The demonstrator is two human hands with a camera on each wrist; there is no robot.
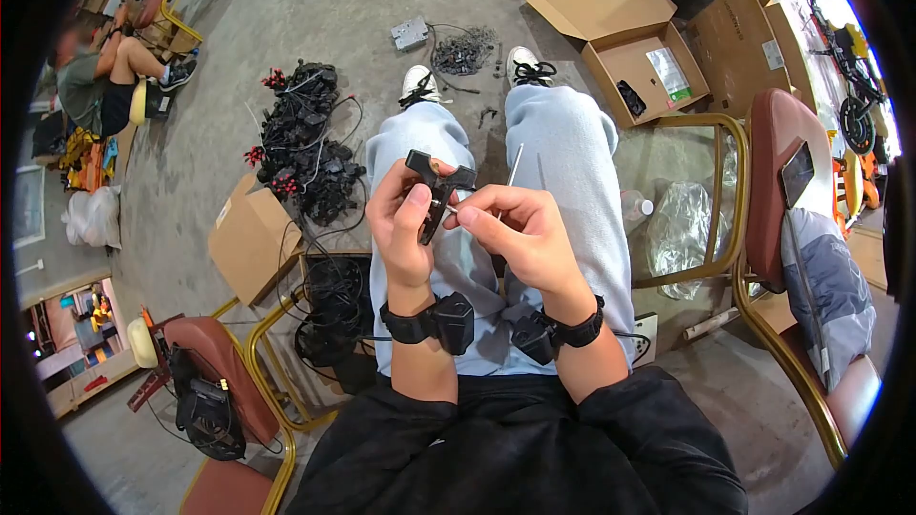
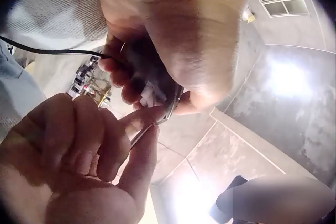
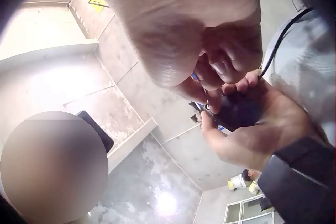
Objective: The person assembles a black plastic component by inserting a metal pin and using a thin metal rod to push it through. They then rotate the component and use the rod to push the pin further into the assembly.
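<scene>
Over the lap, my left hand (image 1: 403,234) grips a black T-shaped plastic part (image 1: 463,177), its thumb laid along the near side. Small silver metal shows on the part's stem. My right hand (image 1: 523,227) pinches a thin metal rod (image 1: 516,164) between thumb and forefinger, at the part's right side. One end of the rod sticks up past the knuckles; its middle is hidden by the fingers. In the left wrist view, the pinching fingertips meet the edge of the dark part (image 2: 149,66). The right wrist view shows both hands close together around the part (image 3: 239,112).
A heap of black parts and cables (image 1: 310,148) lies on the floor to the left. Ahead are a metal box (image 1: 410,33) and a pile of small dark pieces (image 1: 466,50). An open cardboard box (image 1: 625,62) stands right. Chairs (image 1: 773,191) flank both sides. Another person sits far left.
</scene>
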